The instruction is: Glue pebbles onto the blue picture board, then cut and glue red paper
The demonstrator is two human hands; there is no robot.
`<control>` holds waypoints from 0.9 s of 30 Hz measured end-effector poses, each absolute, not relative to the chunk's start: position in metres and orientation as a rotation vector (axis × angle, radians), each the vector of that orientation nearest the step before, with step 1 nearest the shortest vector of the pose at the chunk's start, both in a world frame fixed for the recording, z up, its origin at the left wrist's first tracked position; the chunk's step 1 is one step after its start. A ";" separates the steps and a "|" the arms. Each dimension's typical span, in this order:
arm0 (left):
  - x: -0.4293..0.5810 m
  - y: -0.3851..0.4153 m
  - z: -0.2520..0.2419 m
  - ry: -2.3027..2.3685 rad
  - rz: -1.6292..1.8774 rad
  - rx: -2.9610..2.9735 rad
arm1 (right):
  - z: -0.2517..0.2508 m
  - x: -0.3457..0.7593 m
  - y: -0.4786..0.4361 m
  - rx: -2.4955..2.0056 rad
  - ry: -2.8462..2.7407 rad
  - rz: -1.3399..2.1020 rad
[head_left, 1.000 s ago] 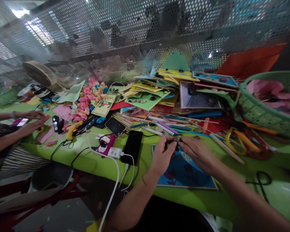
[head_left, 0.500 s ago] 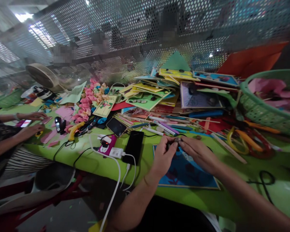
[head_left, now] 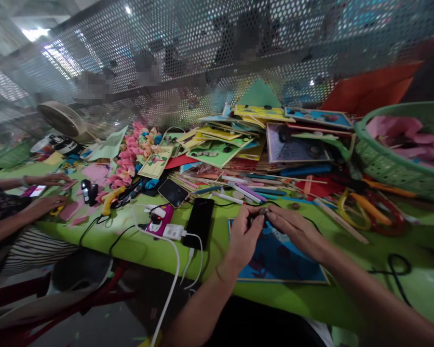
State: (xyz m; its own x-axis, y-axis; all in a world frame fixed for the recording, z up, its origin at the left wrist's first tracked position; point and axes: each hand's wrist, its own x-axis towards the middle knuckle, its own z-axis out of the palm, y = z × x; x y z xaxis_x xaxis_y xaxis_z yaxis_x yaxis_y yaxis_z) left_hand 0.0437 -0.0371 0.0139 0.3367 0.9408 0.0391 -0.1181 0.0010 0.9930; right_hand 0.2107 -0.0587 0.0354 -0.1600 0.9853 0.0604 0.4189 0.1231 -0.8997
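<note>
Between the fingertips of both hands is a small dark pebble [head_left: 264, 211]. My left hand [head_left: 245, 234] is closed, thumb and fingers pinching the pebble from the left. My right hand [head_left: 291, 226] meets it from the right, its fingers pressed together against the pebble. Part of the pebble and of what lies beneath it is hidden by my fingers. Below both hands, a blue picture board [head_left: 275, 265] with dark leaf shapes and a pale edging lies flat on the green tabletop [head_left: 217, 270].
A black phone [head_left: 198, 222] and a purple power adapter [head_left: 159, 220] with white cables sit left of my hands. Behind are stacked picture boards [head_left: 217, 152] and pens. Scissors [head_left: 369, 212] and a green basket [head_left: 394, 154] stand right. Another person's hands [head_left: 48, 193] work at far left.
The view has shifted very slightly. My hands keep nearly the same pose around the pebble. The other person's hands at the left have moved a little.
</note>
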 end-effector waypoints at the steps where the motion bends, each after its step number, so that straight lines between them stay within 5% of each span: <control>1: 0.044 -0.037 0.013 0.866 1.018 1.302 | 0.036 0.211 -0.058 -1.374 -1.679 1.015; 27: 0.045 -0.040 0.011 0.809 1.029 1.154 | 0.031 0.213 -0.058 -1.225 -1.525 1.215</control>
